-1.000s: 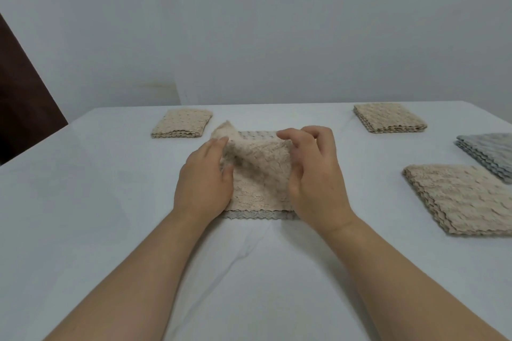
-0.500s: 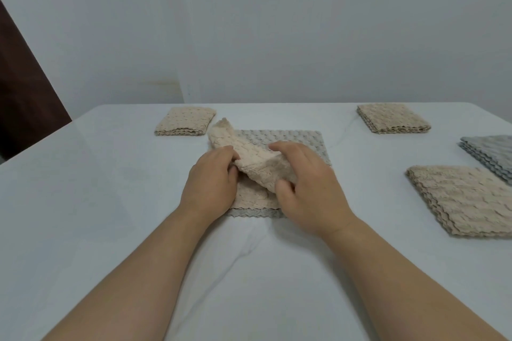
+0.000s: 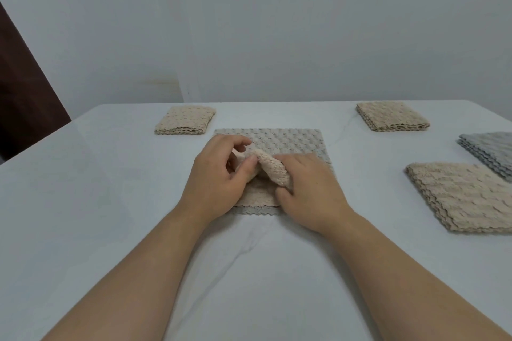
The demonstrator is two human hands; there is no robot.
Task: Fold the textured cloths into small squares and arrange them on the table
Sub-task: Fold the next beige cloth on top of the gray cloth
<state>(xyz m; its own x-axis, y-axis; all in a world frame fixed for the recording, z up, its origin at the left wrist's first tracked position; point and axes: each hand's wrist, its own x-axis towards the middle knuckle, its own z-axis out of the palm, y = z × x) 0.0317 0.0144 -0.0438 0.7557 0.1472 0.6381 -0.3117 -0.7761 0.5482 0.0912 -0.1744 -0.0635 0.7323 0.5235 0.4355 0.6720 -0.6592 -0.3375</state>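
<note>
White table, pale wall behind. Mid-table: left hand pinching raised fold of beige cloth, thumb against fingers; right hand curled round same fold from right. Beneath, grey cloth lying flat. Far left, folded beige square; far right, second beige square. By right edge, beige stack, grey stack just behind, well apart from hands.

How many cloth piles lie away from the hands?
4: far-left beige pile, far-right beige pile, grey pile at right edge, larger beige pile near right. More may lie off-frame.
</note>
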